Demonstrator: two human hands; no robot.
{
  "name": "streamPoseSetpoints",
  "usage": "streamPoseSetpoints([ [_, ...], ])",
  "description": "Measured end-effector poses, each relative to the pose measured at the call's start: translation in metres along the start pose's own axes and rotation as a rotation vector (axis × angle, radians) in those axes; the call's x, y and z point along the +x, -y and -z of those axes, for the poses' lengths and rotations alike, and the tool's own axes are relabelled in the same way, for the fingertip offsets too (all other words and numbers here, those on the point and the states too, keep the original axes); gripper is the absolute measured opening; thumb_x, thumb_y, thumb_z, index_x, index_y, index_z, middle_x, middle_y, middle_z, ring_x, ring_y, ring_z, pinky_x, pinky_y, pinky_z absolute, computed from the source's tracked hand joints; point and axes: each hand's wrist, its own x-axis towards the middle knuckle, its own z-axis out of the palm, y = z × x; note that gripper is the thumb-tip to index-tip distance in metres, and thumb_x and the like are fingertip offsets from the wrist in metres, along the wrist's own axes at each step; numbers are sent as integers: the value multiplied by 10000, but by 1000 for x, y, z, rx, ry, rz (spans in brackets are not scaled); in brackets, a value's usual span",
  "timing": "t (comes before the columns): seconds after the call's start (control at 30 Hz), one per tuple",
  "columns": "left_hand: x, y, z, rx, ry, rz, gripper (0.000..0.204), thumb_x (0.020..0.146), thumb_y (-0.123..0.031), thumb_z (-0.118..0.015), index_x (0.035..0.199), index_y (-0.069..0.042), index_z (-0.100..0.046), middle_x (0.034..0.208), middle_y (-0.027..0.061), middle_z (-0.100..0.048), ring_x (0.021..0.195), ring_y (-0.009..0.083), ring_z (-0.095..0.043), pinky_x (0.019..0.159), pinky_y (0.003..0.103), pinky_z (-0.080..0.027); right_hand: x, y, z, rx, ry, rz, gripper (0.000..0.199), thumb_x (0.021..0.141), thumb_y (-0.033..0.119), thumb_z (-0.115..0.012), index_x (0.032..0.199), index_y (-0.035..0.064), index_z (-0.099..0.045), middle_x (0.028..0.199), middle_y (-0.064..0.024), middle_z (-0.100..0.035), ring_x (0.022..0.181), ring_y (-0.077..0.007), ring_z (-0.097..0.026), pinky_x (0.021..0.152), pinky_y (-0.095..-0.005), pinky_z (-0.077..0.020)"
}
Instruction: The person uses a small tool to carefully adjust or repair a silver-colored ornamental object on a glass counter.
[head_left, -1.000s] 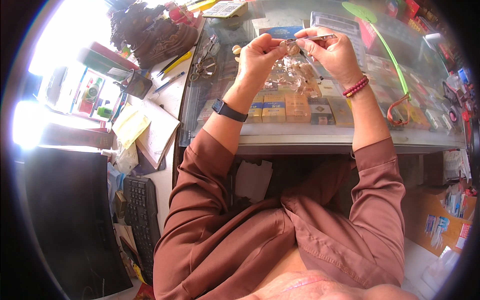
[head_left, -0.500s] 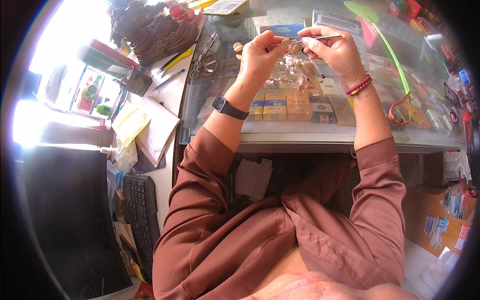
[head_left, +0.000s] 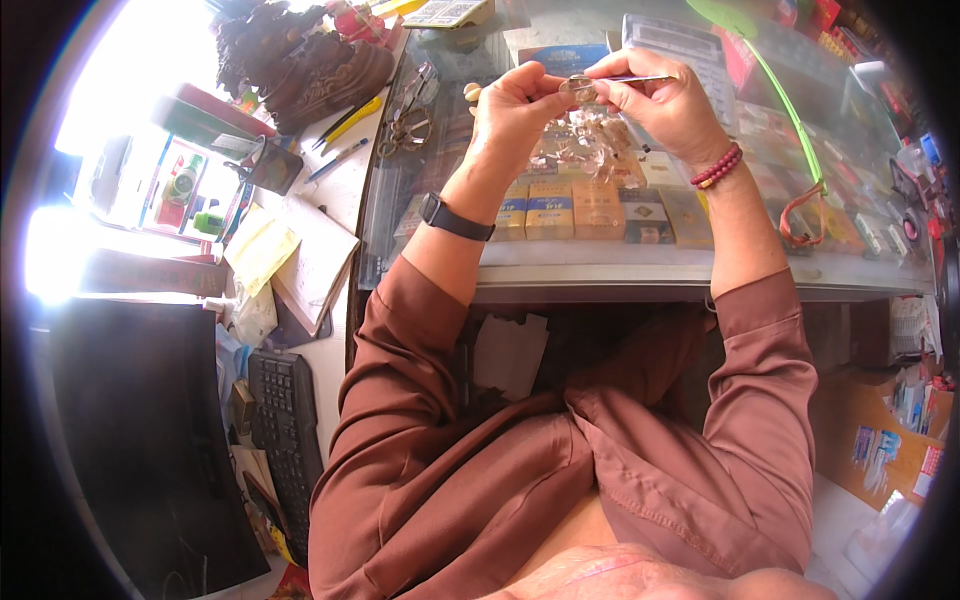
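Above the glass counter, my two hands meet almost fingertip to fingertip. My left hand [head_left: 517,108], with a black watch on its wrist, pinches a small brownish rounded piece [head_left: 577,88] between thumb and fingers. My right hand [head_left: 665,105], wearing a dark red bead bracelet, is closed around a thin, dark, pen-like tool [head_left: 645,78]. The tool's front end is at the small piece; the fingers hide its tip. Below the hands, pale scraps and flakes [head_left: 603,145] lie heaped on the glass. A pale rounded bit [head_left: 472,91] lies left of my left hand.
Packs [head_left: 598,208] show through the glass. To the left are scissors [head_left: 410,130], a yellow-handled cutter [head_left: 352,120], a pen [head_left: 340,160], papers [head_left: 315,255], a keyboard [head_left: 282,415] and a dark carved piece [head_left: 310,75]. A green fly swatter [head_left: 780,90] lies to the right.
Both hands have shifted slightly. The small piece now shows more plainly between the fingertips, and the tool in my right hand has moved a little left and down.
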Motion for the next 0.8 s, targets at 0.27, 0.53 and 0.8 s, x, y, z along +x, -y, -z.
streamPoseSetpoints([
  [0.27, -1, -3, -1, -107, 0, 64, 98, 852, -2, -636, 845, -71, -567, 938, 124, -667, 841, 193, -645, 719, 263, -493, 0, 7, -3, -259, -44, 160, 83, 850, 47, -643, 921, 5, -654, 845, -66, -666, 763, -122, -655, 680, -232, -528],
  [0.53, 3, -11, 10, -316, -68, 122, 74, 872, 13, -599, 846, -42, -556, 1004, 182, -647, 869, 212, -635, 726, 247, -500, -1, 9, -8, -235, -54, 144, 83, 844, 62, -650, 911, 15, -659, 812, -62, -667, 738, -114, -648, 663, -227, -519],
  [0.8, 6, -4, 10, -189, -62, 43, 93, 881, 1, -600, 899, -71, -544, 1057, 184, -642, 890, 213, -641, 775, 284, -530, -2, -7, -5, 2, -18, -149, 150, 865, 123, -648, 945, -2, -663, 776, -61, -674, 724, -112, -643, 663, -218, -511],
])
